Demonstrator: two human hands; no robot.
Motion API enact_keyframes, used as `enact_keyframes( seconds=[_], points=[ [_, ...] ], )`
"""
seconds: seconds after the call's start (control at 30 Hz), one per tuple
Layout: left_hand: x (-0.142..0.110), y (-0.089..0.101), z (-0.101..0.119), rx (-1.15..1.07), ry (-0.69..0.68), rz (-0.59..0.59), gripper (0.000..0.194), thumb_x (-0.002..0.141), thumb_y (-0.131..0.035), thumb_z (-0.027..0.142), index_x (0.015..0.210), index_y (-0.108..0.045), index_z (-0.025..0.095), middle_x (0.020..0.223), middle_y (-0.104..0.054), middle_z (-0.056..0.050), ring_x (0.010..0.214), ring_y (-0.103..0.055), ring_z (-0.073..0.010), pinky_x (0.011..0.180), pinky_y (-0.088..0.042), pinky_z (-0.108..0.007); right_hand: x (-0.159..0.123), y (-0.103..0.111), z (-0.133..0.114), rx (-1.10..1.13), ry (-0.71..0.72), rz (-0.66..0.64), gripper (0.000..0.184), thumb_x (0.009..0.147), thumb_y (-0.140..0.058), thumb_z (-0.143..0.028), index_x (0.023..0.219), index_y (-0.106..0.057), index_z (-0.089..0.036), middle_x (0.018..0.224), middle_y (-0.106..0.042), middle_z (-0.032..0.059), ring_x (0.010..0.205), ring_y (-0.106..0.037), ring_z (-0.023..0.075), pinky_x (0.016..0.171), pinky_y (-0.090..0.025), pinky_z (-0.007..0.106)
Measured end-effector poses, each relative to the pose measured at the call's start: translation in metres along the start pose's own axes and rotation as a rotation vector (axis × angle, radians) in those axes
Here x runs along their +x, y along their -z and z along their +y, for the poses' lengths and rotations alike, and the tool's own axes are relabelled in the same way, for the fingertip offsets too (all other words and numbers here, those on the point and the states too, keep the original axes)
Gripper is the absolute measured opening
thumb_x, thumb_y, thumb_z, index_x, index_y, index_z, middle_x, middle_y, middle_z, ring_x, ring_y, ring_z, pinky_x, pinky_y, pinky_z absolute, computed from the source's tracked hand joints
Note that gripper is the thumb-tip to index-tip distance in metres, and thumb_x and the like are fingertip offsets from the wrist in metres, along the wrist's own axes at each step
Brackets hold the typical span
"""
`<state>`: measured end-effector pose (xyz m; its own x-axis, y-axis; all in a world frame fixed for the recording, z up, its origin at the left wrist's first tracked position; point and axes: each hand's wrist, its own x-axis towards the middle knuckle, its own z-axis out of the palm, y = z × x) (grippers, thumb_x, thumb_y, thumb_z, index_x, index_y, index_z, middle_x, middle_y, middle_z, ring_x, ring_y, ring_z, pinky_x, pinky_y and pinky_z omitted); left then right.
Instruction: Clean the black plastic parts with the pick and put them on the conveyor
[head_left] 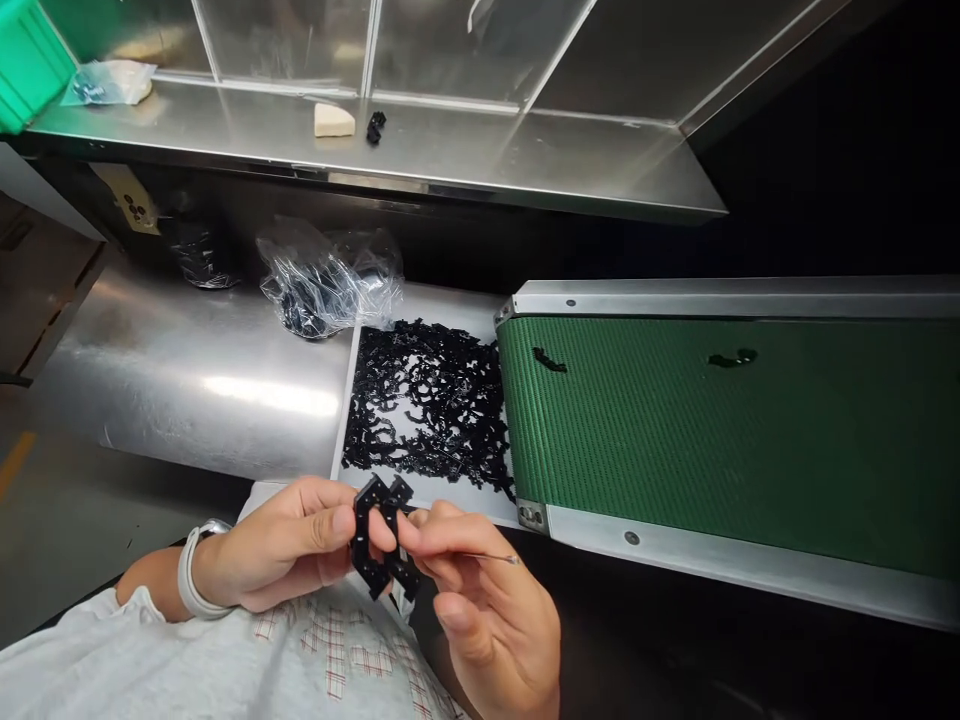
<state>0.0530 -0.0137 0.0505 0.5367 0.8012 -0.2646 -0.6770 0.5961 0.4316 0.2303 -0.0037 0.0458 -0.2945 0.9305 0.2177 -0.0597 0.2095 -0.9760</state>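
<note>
My left hand (277, 545), a white watch (193, 575) on its wrist, pinches a black, perforated plastic part (375, 535) shaped like a jagged lattice. My right hand (480, 590) grips the same part from the other side and also holds a thin metal pin (491, 558) between its fingers, with the tip pointing right. Just beyond both hands, a heap of similar black parts (427, 400) lies spread on a white sheet (349, 400). Fingers hide part of the held piece.
A green belt conveyor (712, 430) with steel rails runs to the right, carrying two black parts (550, 360). A clear plastic bag of black parts (326, 285) sits behind the sheet. A steel shelf (487, 165) holds a white block (334, 120) and a green bin (26, 60).
</note>
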Motion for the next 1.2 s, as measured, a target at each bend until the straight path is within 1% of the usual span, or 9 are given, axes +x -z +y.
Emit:
enact_keyframes(
  seconds=[0.17, 0.27, 0.4, 0.57, 0.73, 0.87, 1.0, 1.1, 1.2],
  points=[
    [0.003, 0.004, 0.001, 0.054, -0.042, 0.081, 0.027, 0.08, -0.081, 0.047, 0.08, -0.081, 0.02, 0.084, -0.075, -0.002, 0.077, -0.065, -0.0084, 0.076, -0.048, -0.018, 0.002, -0.007, 0.007, -0.129, -0.02, 0.004, 0.038, 0.088, -0.07, -0.059, 0.104, -0.071, -0.025, 0.066, -0.053, -0.0034, 0.057, -0.048, 0.0118, 0.052, -0.044, 0.023],
    [0.004, 0.007, 0.001, 0.11, -0.058, 0.115, 0.03, 0.079, -0.081, 0.05, 0.08, -0.079, 0.02, 0.087, -0.075, -0.002, 0.082, -0.068, -0.0128, 0.083, -0.049, -0.024, 0.006, -0.009, 0.01, -0.077, -0.083, -0.041, 0.039, 0.09, -0.065, -0.062, 0.1, -0.07, -0.025, 0.071, -0.058, -0.0019, 0.059, -0.049, 0.012, 0.053, -0.045, 0.023],
    [0.004, 0.011, 0.001, 0.265, -0.141, 0.125, 0.037, 0.079, -0.079, 0.056, 0.08, -0.078, 0.019, 0.081, -0.073, -0.005, 0.093, -0.069, -0.0218, 0.093, -0.049, -0.036, 0.01, -0.013, 0.011, 0.029, -0.208, -0.064, 0.042, 0.093, -0.058, -0.064, 0.091, -0.067, -0.023, 0.072, -0.057, -0.0012, 0.061, -0.047, 0.0123, 0.057, -0.045, 0.025],
    [0.007, 0.025, -0.004, 0.461, -0.276, 0.145, 0.042, 0.081, -0.076, 0.06, 0.073, -0.074, 0.019, 0.087, -0.07, -0.006, 0.093, -0.065, -0.021, 0.088, -0.049, -0.035, 0.008, -0.021, 0.016, 0.142, -0.324, -0.067, 0.045, 0.096, -0.05, -0.066, 0.092, -0.064, -0.023, 0.076, -0.056, -0.0008, 0.064, -0.047, 0.0121, 0.058, -0.041, 0.025],
    [0.009, 0.038, -0.008, 0.607, -0.363, 0.119, 0.041, 0.086, -0.071, 0.059, 0.075, -0.074, 0.019, 0.088, -0.069, -0.007, 0.092, -0.062, -0.02, 0.087, -0.048, -0.034, 0.002, -0.024, 0.021, 0.175, -0.407, -0.117, 0.042, 0.1, -0.046, -0.062, 0.095, -0.06, -0.023, 0.074, -0.042, -0.0035, 0.061, -0.035, 0.0111, 0.056, -0.034, 0.026],
    [0.008, 0.041, -0.009, 0.61, -0.404, 0.087, 0.037, 0.089, -0.068, 0.055, 0.077, -0.074, 0.02, 0.087, -0.068, -0.005, 0.091, -0.062, -0.0187, 0.088, -0.048, -0.034, 0.0, -0.025, 0.023, 0.214, -0.379, -0.155, 0.038, 0.101, -0.046, -0.058, 0.094, -0.057, -0.023, 0.073, -0.038, -0.0039, 0.061, -0.034, 0.0112, 0.055, -0.032, 0.026],
    [0.007, 0.043, -0.009, 0.592, -0.381, 0.056, 0.035, 0.09, -0.067, 0.054, 0.085, -0.076, 0.02, 0.101, -0.07, -0.008, 0.097, -0.064, -0.0203, 0.093, -0.049, -0.037, 0.001, -0.026, 0.023, 0.166, -0.318, -0.185, 0.035, 0.102, -0.046, -0.054, 0.098, -0.06, -0.023, 0.078, -0.05, -0.0013, 0.062, -0.042, 0.0112, 0.057, -0.039, 0.025],
    [0.006, 0.042, -0.01, 0.551, -0.363, 0.066, 0.034, 0.087, -0.07, 0.054, 0.088, -0.076, 0.021, 0.11, -0.069, -0.009, 0.104, -0.066, -0.0222, 0.1, -0.049, -0.04, 0.002, -0.027, 0.023, 0.086, -0.249, -0.142, 0.028, 0.103, -0.049, -0.047, 0.095, -0.061, -0.023, 0.076, -0.057, -0.0013, 0.06, -0.048, 0.0109, 0.056, -0.042, 0.024],
    [0.008, 0.041, -0.01, 0.501, -0.368, 0.084, 0.032, 0.082, -0.077, 0.053, 0.085, -0.076, 0.021, 0.111, -0.068, -0.008, 0.102, -0.066, -0.0218, 0.1, -0.05, -0.04, 0.001, -0.029, 0.024, -0.01, -0.204, -0.076, 0.023, 0.101, -0.053, -0.043, 0.09, -0.058, -0.023, 0.065, -0.052, -0.0048, 0.053, -0.046, 0.01, 0.051, -0.038, 0.023]
  ],
)
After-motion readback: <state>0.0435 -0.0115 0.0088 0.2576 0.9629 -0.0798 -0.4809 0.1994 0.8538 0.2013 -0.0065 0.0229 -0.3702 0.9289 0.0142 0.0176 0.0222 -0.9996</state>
